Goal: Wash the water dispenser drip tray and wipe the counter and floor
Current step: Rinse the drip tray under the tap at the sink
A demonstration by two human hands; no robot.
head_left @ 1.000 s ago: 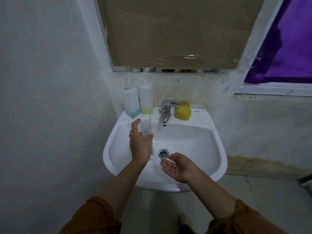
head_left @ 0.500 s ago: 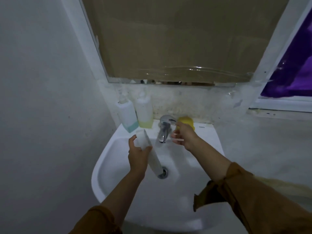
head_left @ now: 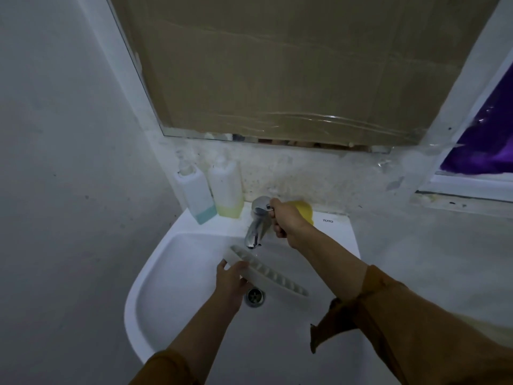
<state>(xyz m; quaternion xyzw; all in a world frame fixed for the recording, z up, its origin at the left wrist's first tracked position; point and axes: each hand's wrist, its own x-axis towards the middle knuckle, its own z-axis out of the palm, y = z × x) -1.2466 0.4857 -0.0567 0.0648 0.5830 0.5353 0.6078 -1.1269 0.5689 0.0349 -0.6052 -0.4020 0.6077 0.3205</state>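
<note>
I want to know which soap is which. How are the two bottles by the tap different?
The left bottle holds a little blue-green liquid at the bottom; the right bottle holds yellow liquid, filled somewhat higher. The left bottle stands at the corner of the sink by the wall, leaning; the right bottle stands nearer the tap. Both are pale, see-through plastic and mostly empty.

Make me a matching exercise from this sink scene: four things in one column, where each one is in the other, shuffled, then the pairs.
Things:
1. drip tray
2. sponge
3. drain
4. right hand

Places:
A. on the tap handle
B. bottom of the sink
C. held in the left hand under the spout
D. on the sink's back ledge, behind the right hand

Pairs: 1-C, 2-D, 3-B, 4-A
</note>
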